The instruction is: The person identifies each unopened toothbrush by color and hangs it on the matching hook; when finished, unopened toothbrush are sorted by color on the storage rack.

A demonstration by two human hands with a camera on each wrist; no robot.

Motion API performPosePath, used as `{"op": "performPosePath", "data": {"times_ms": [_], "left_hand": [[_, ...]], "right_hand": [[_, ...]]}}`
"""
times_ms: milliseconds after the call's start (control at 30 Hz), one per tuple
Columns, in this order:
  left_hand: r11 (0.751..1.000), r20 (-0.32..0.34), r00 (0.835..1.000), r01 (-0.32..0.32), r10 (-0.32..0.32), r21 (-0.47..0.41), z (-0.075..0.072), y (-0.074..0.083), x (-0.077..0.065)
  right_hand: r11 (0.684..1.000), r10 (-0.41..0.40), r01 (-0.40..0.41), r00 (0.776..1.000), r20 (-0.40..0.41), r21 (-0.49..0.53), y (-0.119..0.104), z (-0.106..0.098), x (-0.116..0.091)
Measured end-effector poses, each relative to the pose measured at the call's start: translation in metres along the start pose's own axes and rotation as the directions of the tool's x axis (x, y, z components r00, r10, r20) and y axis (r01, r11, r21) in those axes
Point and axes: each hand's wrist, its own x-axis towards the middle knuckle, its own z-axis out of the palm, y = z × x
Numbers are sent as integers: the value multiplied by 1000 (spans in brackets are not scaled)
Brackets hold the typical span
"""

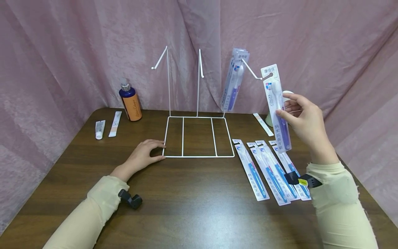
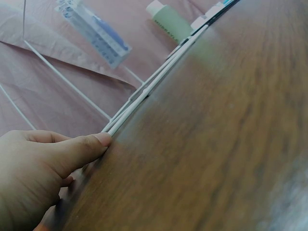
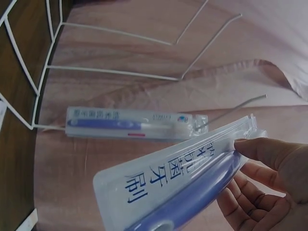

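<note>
A packaged purple toothbrush (image 1: 277, 109) is pinched upright between the thumb and fingers of my right hand (image 1: 306, 116). Its top hole is beside the tip of the rack's right hook (image 1: 252, 70), apart from it as far as I can tell. Several packaged purple toothbrushes (image 1: 235, 81) hang on that hook. The white wire rack (image 1: 199, 157) stands on the table, its middle and left hooks bare. At the base's front left corner, my left hand (image 1: 141, 155) pinches the wire, thumb in front, as the left wrist view shows.
Several packaged blue toothbrushes (image 1: 251, 171) lie right of the rack. Behind them are a slim white packet (image 1: 263, 124) and a green bottle (image 2: 168, 21). At the back left stand an orange and blue bottle (image 1: 131, 103), a small tube (image 1: 100, 129) and another packet (image 1: 115, 123).
</note>
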Motion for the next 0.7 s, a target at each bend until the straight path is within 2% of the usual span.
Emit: {"op": "performPosePath", "data": {"times_ms": [700], "left_hand": [[1000, -15, 1000, -10, 10, 4, 1, -2, -1]], "right_hand": [[995, -78, 77, 997, 13, 60, -10, 21, -3]]}}
